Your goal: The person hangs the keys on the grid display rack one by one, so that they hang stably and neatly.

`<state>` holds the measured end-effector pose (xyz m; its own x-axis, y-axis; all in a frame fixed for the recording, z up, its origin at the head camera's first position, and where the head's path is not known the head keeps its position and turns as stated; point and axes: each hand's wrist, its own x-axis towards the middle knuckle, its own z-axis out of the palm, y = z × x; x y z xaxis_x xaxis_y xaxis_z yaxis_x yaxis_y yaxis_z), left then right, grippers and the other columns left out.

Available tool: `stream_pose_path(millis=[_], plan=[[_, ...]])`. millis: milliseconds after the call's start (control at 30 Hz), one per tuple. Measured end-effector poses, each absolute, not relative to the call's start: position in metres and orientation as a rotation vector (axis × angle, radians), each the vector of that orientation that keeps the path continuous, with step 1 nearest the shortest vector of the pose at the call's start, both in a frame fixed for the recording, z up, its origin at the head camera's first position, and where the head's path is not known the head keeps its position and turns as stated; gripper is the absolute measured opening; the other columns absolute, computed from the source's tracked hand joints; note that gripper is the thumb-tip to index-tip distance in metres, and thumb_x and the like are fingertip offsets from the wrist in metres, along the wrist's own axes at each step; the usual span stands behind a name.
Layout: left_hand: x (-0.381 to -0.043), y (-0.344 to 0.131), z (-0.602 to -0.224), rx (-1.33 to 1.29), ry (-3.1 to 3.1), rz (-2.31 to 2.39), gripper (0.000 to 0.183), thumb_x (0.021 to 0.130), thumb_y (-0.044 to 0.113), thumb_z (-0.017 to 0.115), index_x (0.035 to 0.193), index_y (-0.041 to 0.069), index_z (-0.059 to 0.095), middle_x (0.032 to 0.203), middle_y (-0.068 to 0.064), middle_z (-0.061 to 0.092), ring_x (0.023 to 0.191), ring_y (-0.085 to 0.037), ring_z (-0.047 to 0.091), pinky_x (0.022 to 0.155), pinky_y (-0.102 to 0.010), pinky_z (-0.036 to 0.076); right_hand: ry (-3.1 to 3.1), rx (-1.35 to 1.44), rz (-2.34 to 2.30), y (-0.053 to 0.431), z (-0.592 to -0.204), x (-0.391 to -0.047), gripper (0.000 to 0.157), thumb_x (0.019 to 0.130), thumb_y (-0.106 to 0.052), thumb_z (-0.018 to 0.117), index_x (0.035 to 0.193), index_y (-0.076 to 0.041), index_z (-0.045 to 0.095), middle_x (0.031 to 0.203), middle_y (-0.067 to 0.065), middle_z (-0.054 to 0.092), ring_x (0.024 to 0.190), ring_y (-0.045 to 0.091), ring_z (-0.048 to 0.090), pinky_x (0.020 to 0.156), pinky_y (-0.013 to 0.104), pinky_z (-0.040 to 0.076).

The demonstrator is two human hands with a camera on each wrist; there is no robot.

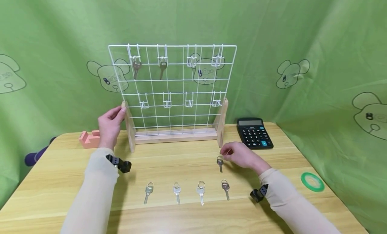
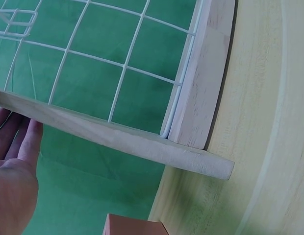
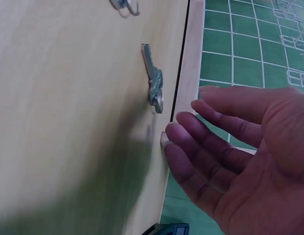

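The silver metal key with a ring (image 1: 220, 164) lies on the pale wood-grain table (image 1: 181, 220), just beyond my right hand's (image 1: 239, 155) fingertips, its ring end nearest them; in the right wrist view a small gap separates the two. That hand holds nothing, its fingers loosely bent and parted. My left hand (image 1: 109, 125) grips the upper end of the left pale wooden upright (image 1: 130, 128), though I cannot see all its fingertips.

I count five keys on the table: this one and four ringed metal keys in a row (image 1: 201, 191) nearer me. Two more hanging metal keys (image 1: 163, 67) occupy the top row of eight white wire hooks (image 1: 167, 104), four above and four below, on one white wire grid (image 1: 182, 80).

My left arm reaches forward, hand raised at the upright; my right forearm slants in from the lower right, hand low beside one black calculator (image 1: 255, 133).
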<state>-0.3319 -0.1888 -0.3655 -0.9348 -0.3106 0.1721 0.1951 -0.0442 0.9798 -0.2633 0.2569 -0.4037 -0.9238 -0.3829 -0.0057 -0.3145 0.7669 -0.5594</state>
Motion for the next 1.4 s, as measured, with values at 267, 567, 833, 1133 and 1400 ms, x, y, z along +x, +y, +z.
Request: stream_pose_path(millis=[267,567,833,1133,1400], plan=[[-0.332,-0.189,-0.364,0.106,-1.895,-2.047,0.048,0.089,0.028,0.075,0.128,0.003,0.062,0.129,-0.015,0.062,0.111,-0.02,0.063,0.097,-0.025,0.051,2.853,-0.504,-0.8,0.257,-0.408,-0.267,0.019,0.087,-0.003,0.069,0.105,0.001,0.067,0.089,0.001,0.064,0.084,0.017,0.059,0.081,0.036,0.055],[-0.331,-0.19,-0.364,0.113,-1.889,-2.055,0.046,0.09,0.025,0.074,0.128,0.002,0.062,0.128,-0.016,0.062,0.109,-0.019,0.063,0.097,-0.026,0.051,2.852,-0.464,-0.701,0.25,-0.413,-0.272,0.011,0.087,-0.003,0.067,0.098,-0.004,0.069,0.083,0.0,0.062,0.074,0.015,0.055,0.069,0.029,0.053],[-0.332,-0.19,-0.366,0.091,-1.89,-2.04,0.047,0.09,0.026,0.074,0.127,0.002,0.062,0.126,-0.015,0.063,0.107,-0.018,0.064,0.097,-0.026,0.051,2.851,-0.433,-0.658,0.245,-0.416,-0.28,0.007,0.085,0.0,0.065,0.088,-0.006,0.067,0.08,0.0,0.061,0.074,0.018,0.054,0.065,0.03,0.05],[-0.333,-0.191,-0.365,0.106,-1.879,-2.047,0.047,0.088,0.028,0.076,0.126,0.003,0.063,0.125,-0.015,0.064,0.107,-0.018,0.064,0.097,-0.027,0.051,2.809,-0.369,-0.731,0.242,-0.418,-0.281,0.009,0.083,0.003,0.063,0.082,-0.006,0.063,0.074,0.003,0.059,0.062,0.016,0.055,0.054,0.028,0.051],[-0.333,-0.191,-0.366,0.118,-1.891,-2.054,0.047,0.088,0.028,0.076,0.126,0.004,0.064,0.126,-0.014,0.064,0.107,-0.018,0.064,0.097,-0.026,0.051,2.762,-0.331,-0.789,0.243,-0.419,-0.282,0.009,0.082,0.002,0.064,0.081,-0.006,0.062,0.074,0.004,0.059,0.063,0.017,0.056,0.053,0.027,0.052]])
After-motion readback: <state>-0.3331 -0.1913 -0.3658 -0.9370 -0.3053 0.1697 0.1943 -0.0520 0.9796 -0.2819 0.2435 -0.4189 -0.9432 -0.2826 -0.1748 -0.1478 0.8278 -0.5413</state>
